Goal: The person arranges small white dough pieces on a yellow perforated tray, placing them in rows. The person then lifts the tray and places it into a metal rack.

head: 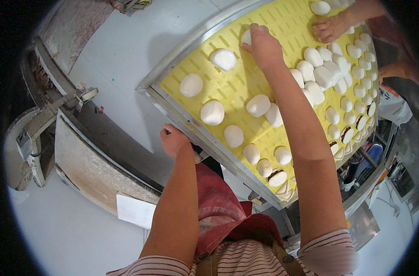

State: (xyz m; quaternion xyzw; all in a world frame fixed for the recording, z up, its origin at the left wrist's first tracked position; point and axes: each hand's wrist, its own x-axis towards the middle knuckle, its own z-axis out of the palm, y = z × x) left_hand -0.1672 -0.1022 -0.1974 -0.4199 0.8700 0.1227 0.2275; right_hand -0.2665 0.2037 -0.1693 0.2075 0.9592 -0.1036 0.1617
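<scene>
My right hand [263, 45] grips a white dough piece [246, 37] near the far edge of a yellow mat [244, 82]. My left hand [175, 139] is curled just off the metal rim of the tray; a small dark spot shows at its fingers, and whether it holds anything is unclear. Several white rounded dough pieces [212, 112] lie spread on the mat around my right arm. A pile of larger dough pieces [326, 76] stands to its right. Filled dough pieces with dark edges [277, 178] and folded flat ones [284, 190] line the near edge.
Another person's hand [326, 29] reaches over the mat at the upper right, and a second hand [388, 71] is beyond the right edge. A metal rim [209, 136] borders the mat. At left stands a worn metal machine [92, 162]. A plastic bag [394, 105] hangs at right.
</scene>
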